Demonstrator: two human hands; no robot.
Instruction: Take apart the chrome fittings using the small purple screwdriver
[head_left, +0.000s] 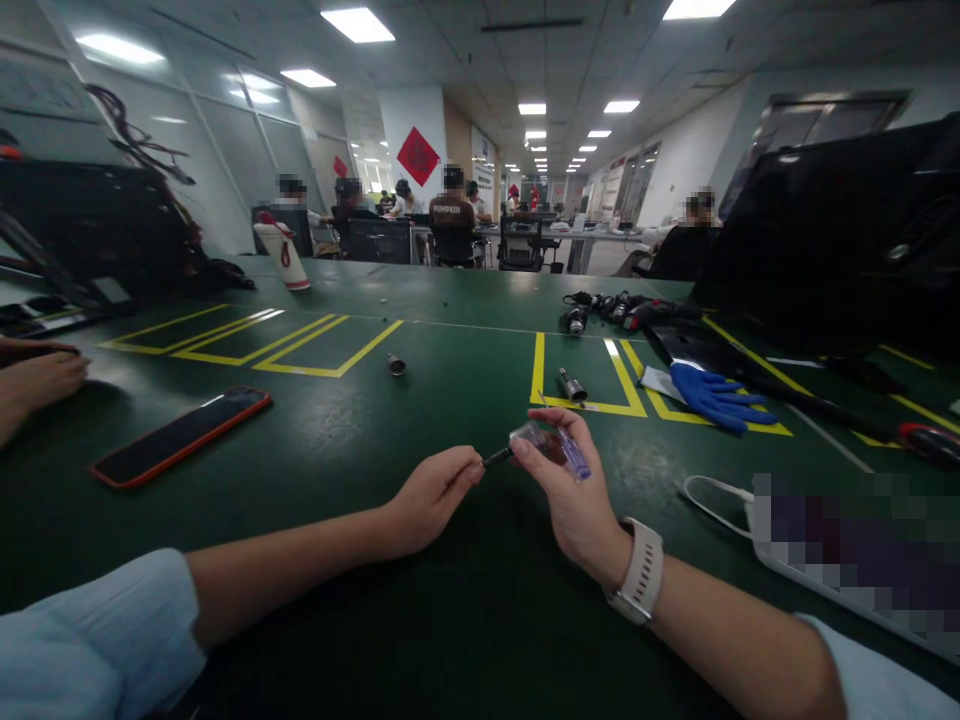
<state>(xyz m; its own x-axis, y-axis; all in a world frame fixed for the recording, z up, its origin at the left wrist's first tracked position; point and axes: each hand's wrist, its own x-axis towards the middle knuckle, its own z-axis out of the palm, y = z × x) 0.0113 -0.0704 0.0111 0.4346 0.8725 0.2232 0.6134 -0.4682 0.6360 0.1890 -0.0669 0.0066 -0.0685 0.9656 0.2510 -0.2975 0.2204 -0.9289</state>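
Note:
Above the table in front of me, my left hand (439, 495) pinches the end of a thin dark rod (497, 457). The rod's other end meets a clear and grey cylindrical piece (531, 434), which the thumb and fingers of my right hand (574, 485) grip. A small screwdriver (574, 456) with a see-through purple handle also sits in my right hand, its handle pointing down. Fingers partly hide the cylindrical piece. Beyond my right hand, a metal connector part (572, 386) lies inside a yellow-taped box. Another short metal part (397, 366) stands farther left.
A phone in an orange case (184, 435) lies at left, near another person's hand (45, 380). At right are blue gloves (716, 395), a heap of dark cables and connectors (619, 310) and a white-edged device (847, 570). A paper cup (283, 255) stands farther back.

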